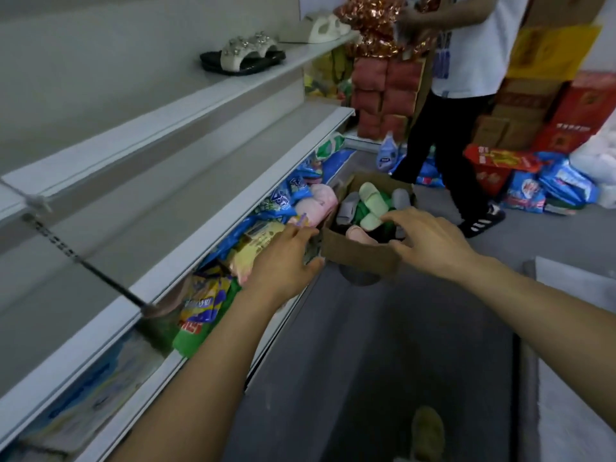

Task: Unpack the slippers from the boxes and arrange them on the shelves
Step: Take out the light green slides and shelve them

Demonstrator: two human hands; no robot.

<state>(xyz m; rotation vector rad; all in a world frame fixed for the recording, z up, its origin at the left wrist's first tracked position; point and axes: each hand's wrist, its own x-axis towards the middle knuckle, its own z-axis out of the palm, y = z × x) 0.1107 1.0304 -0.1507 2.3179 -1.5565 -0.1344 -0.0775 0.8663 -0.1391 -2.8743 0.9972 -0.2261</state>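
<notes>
A brown cardboard box (pixel 361 258) stands open on the grey floor, with light green slippers (pixel 373 201), grey ones (pixel 348 208) and a pink one (pixel 358 234) inside. My left hand (pixel 283 261) is at the box's left near corner, fingers apart, touching or almost touching the cardboard. Above the box's right near rim hovers my right hand (pixel 430 238), fingers spread, holding nothing. On the upper white shelf (pixel 233 85) sit a black-soled jewelled pair of sandals (pixel 243 56) and, farther along, a cream pair (pixel 325 28).
The bottom shelf is crammed with coloured packets (pixel 213 288) and a pink soft item (pixel 318 203). A person in a white shirt and black trousers (pixel 443 135) stands just behind the box. Red and brown cartons (pixel 546 105) and blue bags (pixel 546 185) are piled at the right.
</notes>
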